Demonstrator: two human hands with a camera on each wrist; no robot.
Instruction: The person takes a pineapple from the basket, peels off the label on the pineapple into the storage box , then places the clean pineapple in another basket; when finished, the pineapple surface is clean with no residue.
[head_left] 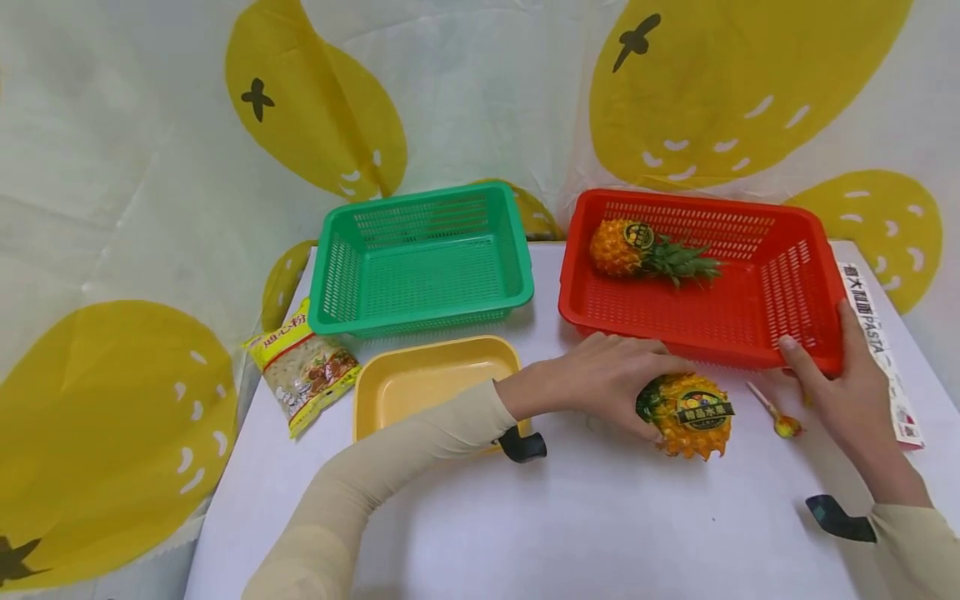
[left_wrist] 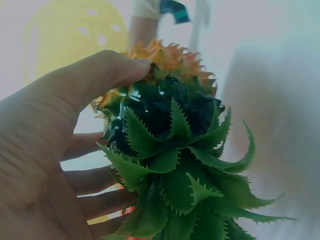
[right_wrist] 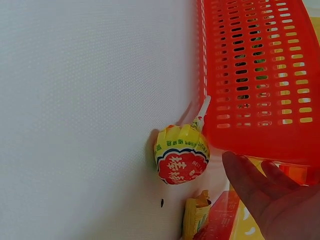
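Fingers of the left hand [head_left: 600,379] were curled round a pineapple [head_left: 686,414] on the desk [head_left: 525,517], right below the red basket [head_left: 795,283]. Right hand [head_left: 840,383] gripped that basket's near corner, with a lollipop [head_left: 783,425] sitting between both hands.

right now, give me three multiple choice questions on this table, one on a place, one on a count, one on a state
1. Where is the lollipop?
A in the green basket
B on the table by the red basket
C on the yellow tray

2. How many pineapples show?
A one
B two
C four

3. What is the left hand doing?
A gripping a pineapple
B lying flat on the table
C holding the pasta box

B: it lies before the red basket's front wall.
B: the other pineapple is in the red basket.
A: fingers curl round it.
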